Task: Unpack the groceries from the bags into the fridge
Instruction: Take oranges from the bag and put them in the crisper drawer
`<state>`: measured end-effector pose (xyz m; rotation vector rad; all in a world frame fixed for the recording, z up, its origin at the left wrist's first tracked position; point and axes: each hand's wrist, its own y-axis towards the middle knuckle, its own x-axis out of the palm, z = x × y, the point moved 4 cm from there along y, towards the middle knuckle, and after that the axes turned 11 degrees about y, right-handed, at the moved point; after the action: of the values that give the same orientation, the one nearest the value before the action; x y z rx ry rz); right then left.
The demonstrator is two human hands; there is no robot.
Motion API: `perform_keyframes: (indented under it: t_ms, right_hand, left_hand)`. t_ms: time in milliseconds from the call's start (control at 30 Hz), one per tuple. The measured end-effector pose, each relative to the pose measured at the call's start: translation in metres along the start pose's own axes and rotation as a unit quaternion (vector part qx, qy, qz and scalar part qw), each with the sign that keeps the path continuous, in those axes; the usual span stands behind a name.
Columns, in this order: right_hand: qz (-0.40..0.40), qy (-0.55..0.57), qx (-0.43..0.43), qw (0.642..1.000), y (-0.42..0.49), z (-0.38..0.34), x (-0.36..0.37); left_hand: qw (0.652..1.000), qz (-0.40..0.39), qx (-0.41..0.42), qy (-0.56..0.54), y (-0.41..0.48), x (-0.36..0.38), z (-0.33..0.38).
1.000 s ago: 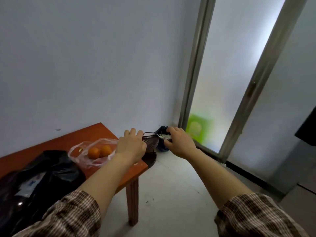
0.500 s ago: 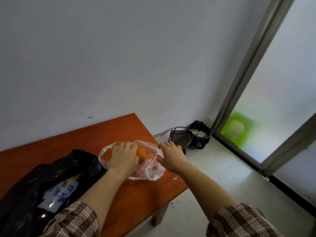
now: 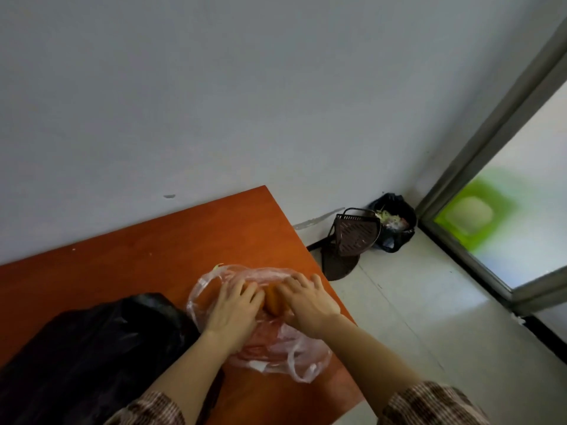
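Observation:
A clear plastic bag [image 3: 294, 354] lies open near the right end of the orange-brown table [image 3: 147, 240]. Both my hands are in its mouth. My left hand [image 3: 234, 308] curls down over fruit that it hides. My right hand [image 3: 306, 302] curves its fingers round an orange [image 3: 272, 300], which shows between the two hands. A crumpled black bag [image 3: 92, 348] sits on the table to the left, against my left forearm. The fridge is out of view.
The table stands against a grey wall, its right edge close to my right arm. On the floor in the corner are a brown perforated basket [image 3: 354, 236] and a black-lined bin [image 3: 395, 222] of scraps. A frosted sliding door [image 3: 521, 228] stands at right.
My view has swung left and down onto the table. Both hands came back from the far corner to the clear bag, and my right hand moved from the bag's edge onto the orange.

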<state>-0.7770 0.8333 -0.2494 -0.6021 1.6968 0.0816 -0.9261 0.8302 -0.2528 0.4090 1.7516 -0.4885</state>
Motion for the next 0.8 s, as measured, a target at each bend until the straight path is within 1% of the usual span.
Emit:
perform_keyframes:
  t_ms: [133, 233, 367, 467, 567, 700, 800]
  right_hand:
    - [-0.003, 0.011, 0.004, 1.000, 0.016, 0.002, 0.005]
    - [-0.008, 0.018, 0.016, 1.000, 0.028, 0.001, 0.012]
    - [-0.016, 0.025, 0.047, 0.998, 0.039, 0.000, 0.023]
    - [-0.006, 0.029, 0.066, 0.997, 0.041, 0.000, 0.021]
    - [0.005, 0.058, 0.083, 0.995, 0.034, 0.000, 0.014]
    - [0.050, 0.131, 0.101, 0.985, 0.010, -0.002, 0.003]
    - [0.088, 0.158, 0.118, 0.976, -0.011, -0.007, -0.010]
  left_hand:
    - [0.995, -0.057, -0.038, -0.066, 0.014, 0.010, -0.011]
    - [0.987, -0.112, -0.079, -0.085, 0.021, 0.020, -0.017]
    - [0.978, -0.147, -0.099, -0.112, 0.023, 0.030, -0.017]
    - [0.973, -0.145, -0.118, -0.135, 0.022, 0.034, -0.018]
    - [0.967, -0.137, -0.132, -0.169, 0.020, 0.029, -0.020]
    - [0.961, -0.108, -0.147, -0.208, 0.012, 0.009, -0.025]
    - [0.958, -0.091, -0.141, -0.234, 0.004, -0.013, -0.026]
